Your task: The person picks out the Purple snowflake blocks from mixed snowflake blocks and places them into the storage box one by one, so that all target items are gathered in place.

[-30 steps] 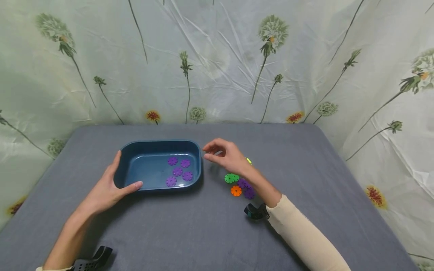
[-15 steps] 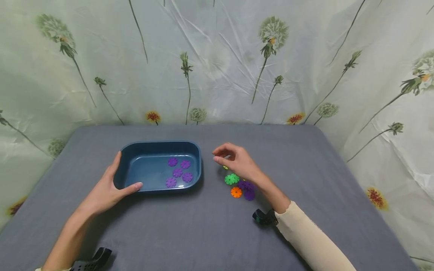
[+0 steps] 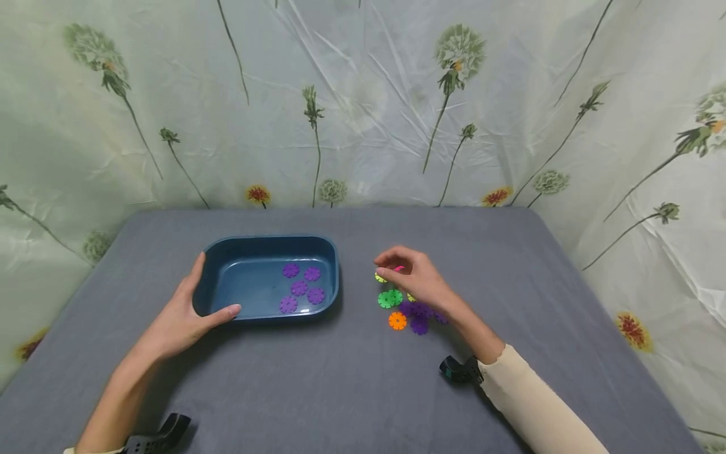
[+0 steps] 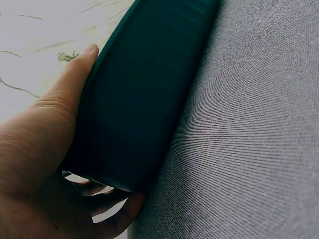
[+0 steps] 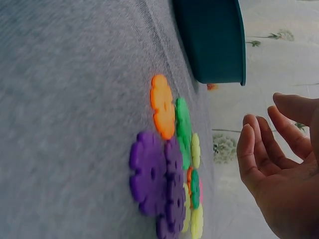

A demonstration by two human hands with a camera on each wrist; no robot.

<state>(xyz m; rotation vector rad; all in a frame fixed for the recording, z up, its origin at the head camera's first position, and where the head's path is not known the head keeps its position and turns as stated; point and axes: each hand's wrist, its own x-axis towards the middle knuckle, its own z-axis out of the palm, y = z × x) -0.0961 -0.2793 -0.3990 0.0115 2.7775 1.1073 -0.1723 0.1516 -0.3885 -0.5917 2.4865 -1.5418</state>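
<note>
My left hand grips the left end of a dark blue plastic bin, thumb at its front rim. In the left wrist view the thumb lies along the bin's side, and the other fingers wrap its end. Several purple flower-shaped discs lie inside, toward the right. Over a loose group of similar discs hovers my right hand, loosely bent and holding nothing, as the right wrist view confirms. Beneath and beside it are green discs, an orange disc, purple discs and yellow ones.
A grey cloth covers the table. Behind it hangs a pale curtain with a dandelion print. Each wrist wears a black band, the right band just above the cloth.
My right hand has moved right and slightly toward me, from beside the bin to above the loose discs. The left hand and the bin have stayed in place.
</note>
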